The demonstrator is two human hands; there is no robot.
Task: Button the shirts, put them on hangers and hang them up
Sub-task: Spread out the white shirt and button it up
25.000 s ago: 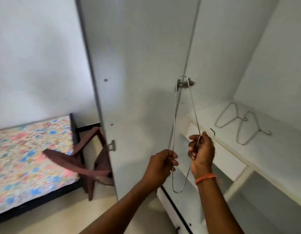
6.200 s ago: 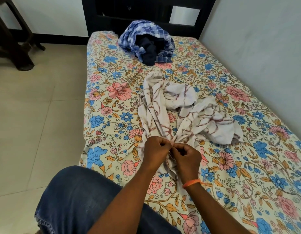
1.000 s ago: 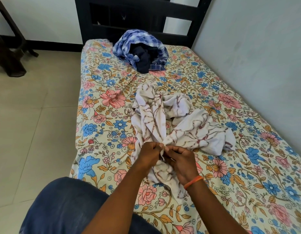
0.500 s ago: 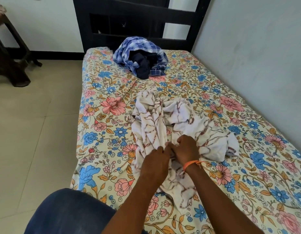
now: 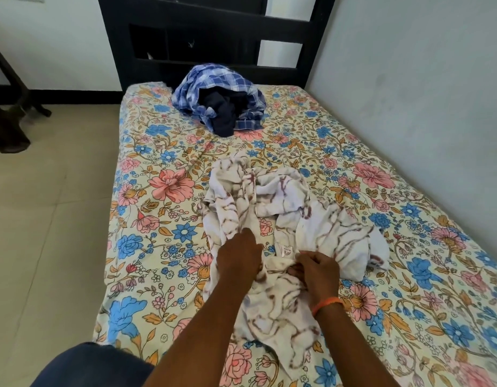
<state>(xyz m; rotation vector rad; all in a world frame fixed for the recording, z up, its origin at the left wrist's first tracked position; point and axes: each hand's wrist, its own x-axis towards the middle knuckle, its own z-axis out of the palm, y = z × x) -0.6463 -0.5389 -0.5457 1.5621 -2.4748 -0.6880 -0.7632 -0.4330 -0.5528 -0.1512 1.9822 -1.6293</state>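
A white shirt with brown branch-like marks point(image 5: 292, 208) lies crumpled in the middle of the flowered bed point(image 5: 163, 191). Its front is spread apart, and a small white label shows inside. My left hand point(image 5: 239, 258) grips the shirt's left front edge. My right hand point(image 5: 317, 269), with an orange band at the wrist, pinches the cloth of the right front edge just below the label. A blue checked shirt point(image 5: 213, 88) lies heaped at the head of the bed with a dark navy garment point(image 5: 222, 113) in it. No hanger is in view.
The black bed frame's headboard point(image 5: 208, 37) stands at the far end. A pale wall point(image 5: 423, 79) runs along the bed's right side. Tiled floor point(image 5: 40, 219) lies to the left, with dark furniture legs point(image 5: 10, 107) at the far left. My knee in blue cloth point(image 5: 93, 367) shows at the bottom.
My hands were together on the shirt's front; now they have drawn apart, each with one front edge, and the shirt has opened so the inner label shows.
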